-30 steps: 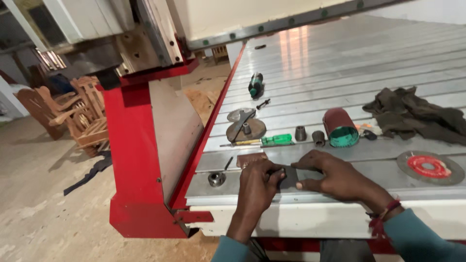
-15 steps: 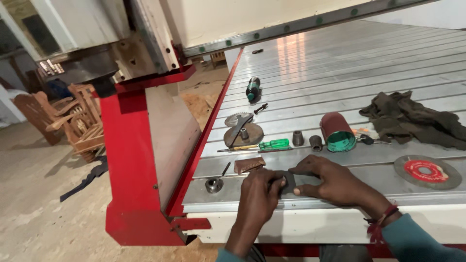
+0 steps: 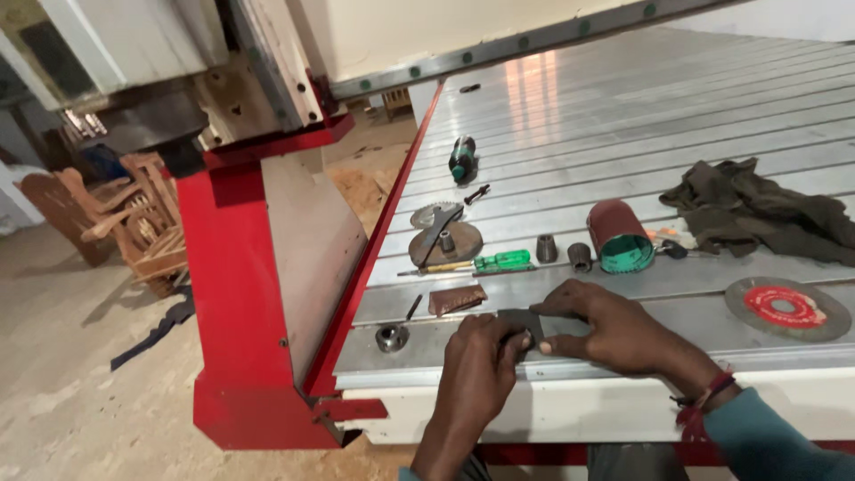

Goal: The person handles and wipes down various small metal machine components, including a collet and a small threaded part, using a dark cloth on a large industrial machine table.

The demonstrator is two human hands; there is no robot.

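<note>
dark flat piece (image 3: 519, 319) half hidden, both hands pinching

Small dark flat piece (image 3: 519, 322), roughly rectangular, lay flat near the front edge of the table (image 3: 623, 134), lower centre of the frame, pinched at both ends, mostly hidden under fingers.
</note>
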